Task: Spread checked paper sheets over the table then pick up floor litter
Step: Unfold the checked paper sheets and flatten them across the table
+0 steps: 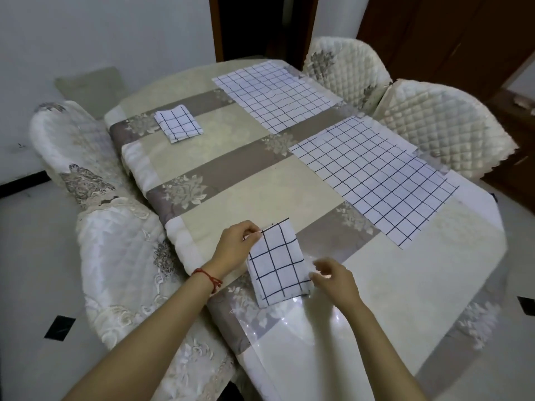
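Observation:
A folded checked paper sheet (pixel 278 263), white with dark grid lines, lies on the near part of the table (pixel 237 180). My left hand (pixel 236 247) pinches its upper left corner. My right hand (pixel 333 277) has its fingers curled at the sheet's lower right edge and seems to pinch it there. Two checked sheets lie spread flat on the right side: a far spread sheet (pixel 275 95) and a nearer spread sheet (pixel 373 176). Another folded sheet (pixel 178 123) rests at the far left of the table.
The table wears a beige and grey floral cloth under a clear cover. Quilted chairs stand at the left (pixel 115 256) and at the far right (pixel 445 125). A pale tiled floor (pixel 34 270) with dark inlays surrounds it. A dark doorway is behind.

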